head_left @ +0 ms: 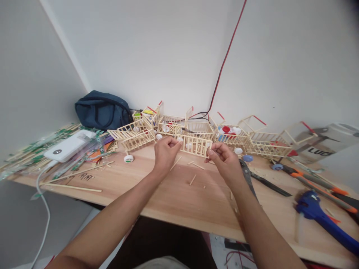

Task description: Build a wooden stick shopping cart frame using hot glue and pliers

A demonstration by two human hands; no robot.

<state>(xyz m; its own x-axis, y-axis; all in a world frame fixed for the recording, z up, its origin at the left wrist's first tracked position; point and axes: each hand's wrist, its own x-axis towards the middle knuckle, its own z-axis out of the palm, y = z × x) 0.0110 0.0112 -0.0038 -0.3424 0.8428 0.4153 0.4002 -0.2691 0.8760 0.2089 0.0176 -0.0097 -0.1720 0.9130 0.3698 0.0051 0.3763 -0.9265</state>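
Between my hands stands a small ladder-like panel of pale wooden sticks (196, 146), with short rungs between two long rails. My left hand (167, 150) pinches its left end with thumb and forefinger. At the other end, the fingers of my right hand (224, 158) are closed on the panel's edge. Right behind it are small model carts made of the same sticks, some with red handles and bottle-cap wheels; one cart (136, 134) is left of my left hand, another (270, 144) is to the right. Loose stick pieces (193, 179) lie on the wooden table (179, 201) below the panel.
A blue hot glue gun (311, 205), orange-handled pliers (316, 183) and a dark blade-like tool (270, 184) lie on the right. At left are a white power bank (70, 144) with a cable, bundled sticks (33, 149) and a blue pouch (102, 110). A wall rises behind.
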